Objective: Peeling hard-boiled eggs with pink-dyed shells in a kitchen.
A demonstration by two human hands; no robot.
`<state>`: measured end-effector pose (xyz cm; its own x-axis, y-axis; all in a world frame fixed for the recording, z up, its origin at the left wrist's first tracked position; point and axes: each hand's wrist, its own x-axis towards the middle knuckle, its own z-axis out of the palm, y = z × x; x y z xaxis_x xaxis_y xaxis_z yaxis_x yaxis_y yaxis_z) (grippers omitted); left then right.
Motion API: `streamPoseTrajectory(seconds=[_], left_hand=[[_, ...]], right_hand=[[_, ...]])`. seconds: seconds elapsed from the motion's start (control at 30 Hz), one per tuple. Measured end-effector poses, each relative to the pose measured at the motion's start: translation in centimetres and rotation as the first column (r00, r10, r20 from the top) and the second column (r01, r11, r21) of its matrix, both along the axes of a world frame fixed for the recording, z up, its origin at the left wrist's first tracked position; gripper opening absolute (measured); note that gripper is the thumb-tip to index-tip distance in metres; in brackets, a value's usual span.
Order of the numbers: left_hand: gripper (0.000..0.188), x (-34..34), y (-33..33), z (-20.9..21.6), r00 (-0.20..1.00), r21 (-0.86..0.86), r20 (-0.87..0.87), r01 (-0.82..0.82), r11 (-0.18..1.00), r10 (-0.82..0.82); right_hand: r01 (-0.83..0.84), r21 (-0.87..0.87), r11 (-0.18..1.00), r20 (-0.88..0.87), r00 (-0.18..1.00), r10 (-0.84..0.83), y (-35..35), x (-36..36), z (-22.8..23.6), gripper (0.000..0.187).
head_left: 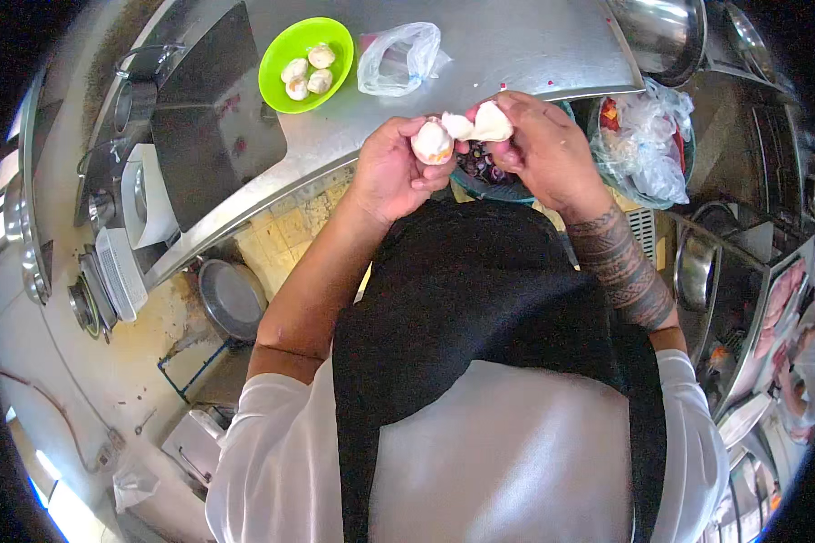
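My left hand [394,172] is closed around a round white piece with orange patches [433,142], about the size of a garlic bulb or an egg; its exact kind is unclear. Close beside it, my right hand [548,145] pinches a smooth cream-white piece [492,123] between thumb and fingers. A small white bit [456,126] sits between the two, seemingly touching both. Beyond my left hand, a bright green bowl [276,72] on the metal counter holds several similar round whitish pieces [321,56]. A clear plastic bag [398,59] lies crumpled right of the bowl.
Below my hands, past the counter edge, stands a container with dark purple scraps [480,167]. Right of it, another bin [643,149] holds plastic bags and red scraps. A large metal pot [666,36] is at far right. A round grey pan [231,297] is low at left.
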<state>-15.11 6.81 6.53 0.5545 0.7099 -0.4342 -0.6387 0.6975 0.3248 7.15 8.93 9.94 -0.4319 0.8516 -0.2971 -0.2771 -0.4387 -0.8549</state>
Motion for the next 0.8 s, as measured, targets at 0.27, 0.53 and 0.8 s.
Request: streamPoseTrajectory(seconds=[0.27, 0.53, 0.8], left_hand=[[0.046, -4.9, 1.0, -1.5, 0.990, 0.127, 0.095, 0.087, 0.988, -0.099], [0.035, -12.5, 5.8, -1.6, 0.255, 0.221, -0.959, 0.399, 0.890, 0.124], [0.034, -19.5, 14.5, -4.7, -0.396, 0.233, -0.685, 0.677, 0.699, 0.612]], right_hand=[[0.220, 0.089, 0.971, 0.367, 0.899, -0.237, 0.2, 1.0, -0.1, 0.029], [-0.298, 0.498, 0.814, 0.862, 0.269, -0.429, -1.7, 6.4, -16.5, 0.019], [-0.680, 0.156, 0.717, 0.978, 0.003, -0.210, -4.6, 2.4, -23.0, 0.057]])
